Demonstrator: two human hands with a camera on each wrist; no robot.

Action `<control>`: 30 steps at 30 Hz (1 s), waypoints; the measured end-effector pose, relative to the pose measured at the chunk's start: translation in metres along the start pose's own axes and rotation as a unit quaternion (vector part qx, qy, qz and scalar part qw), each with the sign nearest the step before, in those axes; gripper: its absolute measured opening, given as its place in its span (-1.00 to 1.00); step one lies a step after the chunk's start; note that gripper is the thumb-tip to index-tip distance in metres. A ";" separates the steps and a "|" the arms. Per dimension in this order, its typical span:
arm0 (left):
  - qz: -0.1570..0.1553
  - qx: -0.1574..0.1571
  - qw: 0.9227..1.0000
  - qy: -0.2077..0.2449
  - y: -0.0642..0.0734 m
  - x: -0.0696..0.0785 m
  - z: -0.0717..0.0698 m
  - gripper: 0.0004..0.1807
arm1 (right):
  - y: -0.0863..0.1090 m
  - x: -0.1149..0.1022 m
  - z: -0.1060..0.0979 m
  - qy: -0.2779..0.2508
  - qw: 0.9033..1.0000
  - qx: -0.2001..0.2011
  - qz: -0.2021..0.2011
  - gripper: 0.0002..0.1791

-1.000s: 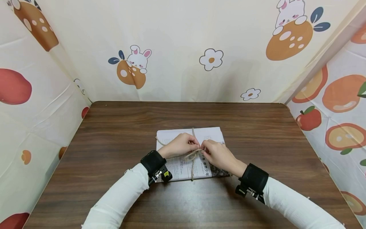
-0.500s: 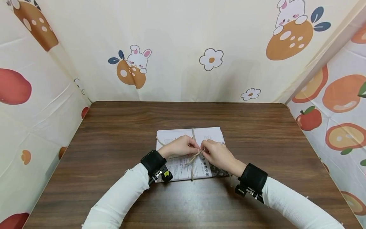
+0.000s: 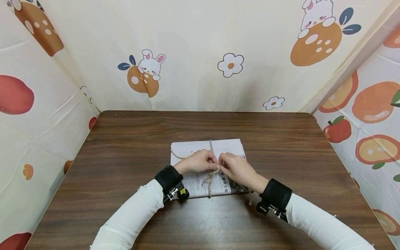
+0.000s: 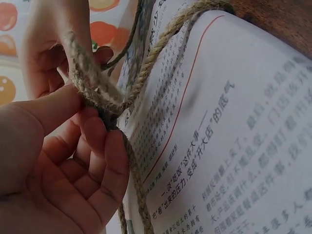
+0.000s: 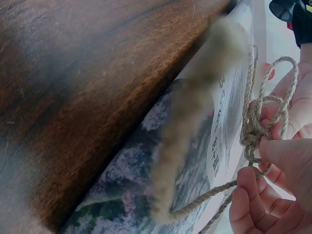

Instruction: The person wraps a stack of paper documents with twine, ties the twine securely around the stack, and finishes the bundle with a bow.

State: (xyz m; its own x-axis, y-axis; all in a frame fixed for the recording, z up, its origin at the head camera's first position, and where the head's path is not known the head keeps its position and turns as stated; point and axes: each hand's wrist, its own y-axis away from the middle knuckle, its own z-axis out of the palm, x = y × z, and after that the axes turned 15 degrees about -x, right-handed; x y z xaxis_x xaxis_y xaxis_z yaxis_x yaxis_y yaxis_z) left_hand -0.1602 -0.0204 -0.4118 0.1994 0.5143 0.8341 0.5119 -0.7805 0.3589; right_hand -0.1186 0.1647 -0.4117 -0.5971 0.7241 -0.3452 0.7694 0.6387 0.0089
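Note:
A folded stack of newspaper (image 3: 200,185) lies on the table, with twine (image 3: 210,189) running across its top. Over its middle, my left hand (image 3: 200,160) pinches the twine between thumb and fingers. My right hand (image 3: 239,170) meets it from the other side, its thumb and fingertips on the same twine. The right wrist view shows twine loops (image 5: 278,73) standing up beside a tangled crossing, close to my right hand (image 5: 278,190). In the left wrist view, a twine loop (image 4: 92,73) rises above my left thumb. Fingers partly hide the crossing.
The brown wooden table (image 3: 150,128) surrounds the stack. A patterned cloth wall (image 3: 193,41) rises behind it, with more cloth at both sides. A loose twine strand (image 5: 175,136) passes blurred before the right wrist camera, and its end hangs past the stack's front right corner.
The twine below my fingers has shifted from a strand slanting down-left to a small loop near the crossing. A loose end at the front right now hangs lower. Both hands have barely moved.

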 end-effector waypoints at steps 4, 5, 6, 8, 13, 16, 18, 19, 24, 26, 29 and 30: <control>0.001 0.008 1.000 -0.007 0.000 0.000 -0.001 -0.88 | 0.000 0.001 -0.001 -0.005 1.000 -0.001 0.004 -0.87; 0.001 0.011 1.000 -0.010 0.000 -0.001 -0.001 -0.88 | 0.000 0.001 -0.001 -0.008 1.000 0.000 0.004 -0.87; 0.001 0.013 1.000 -0.012 0.000 -0.001 -0.001 -0.88 | 0.000 0.001 -0.001 -0.009 1.000 0.001 0.004 -0.88; 0.001 0.017 1.000 -0.015 -0.001 -0.003 -0.001 -0.87 | 0.001 0.001 -0.001 -0.011 1.000 0.005 0.001 -0.89; -0.001 0.026 0.999 -0.032 -0.001 -0.004 -0.003 -0.85 | 0.003 0.000 -0.003 0.003 0.999 0.032 -0.007 -0.87; -0.002 0.033 0.999 -0.036 -0.001 -0.003 -0.004 -0.85 | 0.004 -0.003 -0.005 0.010 0.999 0.050 -0.014 -0.85; -0.002 0.037 0.999 -0.035 -0.001 -0.003 -0.005 -0.86 | 0.004 -0.006 -0.006 0.010 0.998 0.058 -0.025 -0.84; -0.002 0.039 0.999 -0.032 -0.001 -0.003 -0.005 -0.85 | 0.004 -0.008 -0.007 0.010 0.998 0.060 -0.032 -0.83; -0.002 0.042 0.999 -0.016 -0.001 -0.002 -0.006 -0.84 | 0.004 -0.017 -0.009 0.033 0.993 0.065 -0.088 -0.78; -0.003 0.043 0.999 -0.011 -0.001 -0.003 -0.006 -0.86 | 0.004 -0.020 -0.009 0.047 0.990 0.068 -0.110 -0.76; -0.005 0.041 0.999 -0.002 -0.001 -0.004 -0.006 -0.90 | 0.004 -0.025 -0.009 0.056 0.987 0.067 -0.137 -0.74; -0.007 0.042 0.999 0.002 -0.001 -0.004 -0.006 -0.90 | 0.003 -0.026 -0.008 0.057 0.985 0.068 -0.145 -0.73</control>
State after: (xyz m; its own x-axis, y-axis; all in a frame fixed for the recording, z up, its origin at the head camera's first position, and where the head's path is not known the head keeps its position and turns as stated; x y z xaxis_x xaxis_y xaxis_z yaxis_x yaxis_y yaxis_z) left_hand -0.1663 -0.0233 -0.4130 0.1890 0.5229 0.8311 0.5828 -0.7410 0.3337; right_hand -0.1026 0.1502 -0.3951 -0.8123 0.5453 -0.2069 0.5809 0.7880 -0.2040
